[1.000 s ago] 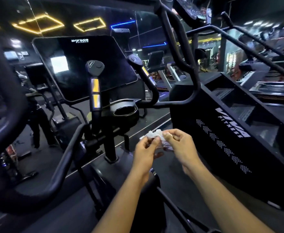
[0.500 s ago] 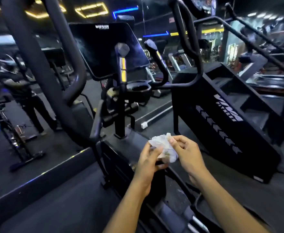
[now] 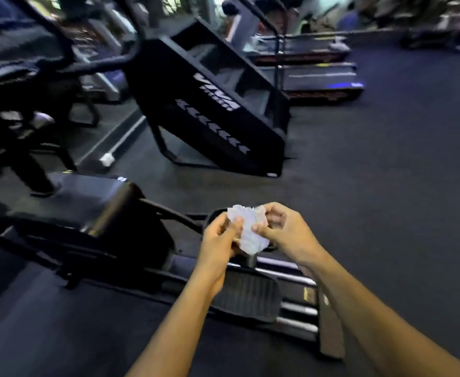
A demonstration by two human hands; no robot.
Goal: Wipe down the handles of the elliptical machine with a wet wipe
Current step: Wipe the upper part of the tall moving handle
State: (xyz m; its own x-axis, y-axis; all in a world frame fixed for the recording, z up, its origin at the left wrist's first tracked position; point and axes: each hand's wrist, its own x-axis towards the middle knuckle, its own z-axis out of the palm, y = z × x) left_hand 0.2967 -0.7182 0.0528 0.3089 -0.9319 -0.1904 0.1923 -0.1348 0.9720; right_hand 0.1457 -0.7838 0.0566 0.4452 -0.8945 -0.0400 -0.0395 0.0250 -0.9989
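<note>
A crumpled white wet wipe (image 3: 249, 229) hangs between both my hands in the lower middle of the view. My left hand (image 3: 219, 240) pinches its left edge with thumb and fingers. My right hand (image 3: 284, 232) pinches its right side. Below and to the left lies the black elliptical machine (image 3: 92, 210): its housing, a ribbed foot pedal (image 3: 248, 297) and silver rails. A curved black handle bar (image 3: 109, 61) of the elliptical shows blurred at the upper left, far from both hands.
A black stair-climber (image 3: 215, 112) with white lettering stands on the dark floor beyond the elliptical. Treadmills (image 3: 318, 77) line the back. Open dark floor (image 3: 386, 186) spreads to the right. The whole picture is motion-blurred.
The view has swung down and to the right: the console and upright handles have left the frame, and the pedal and rails now show. Both hands still hold the wipe, spread a little wider.
</note>
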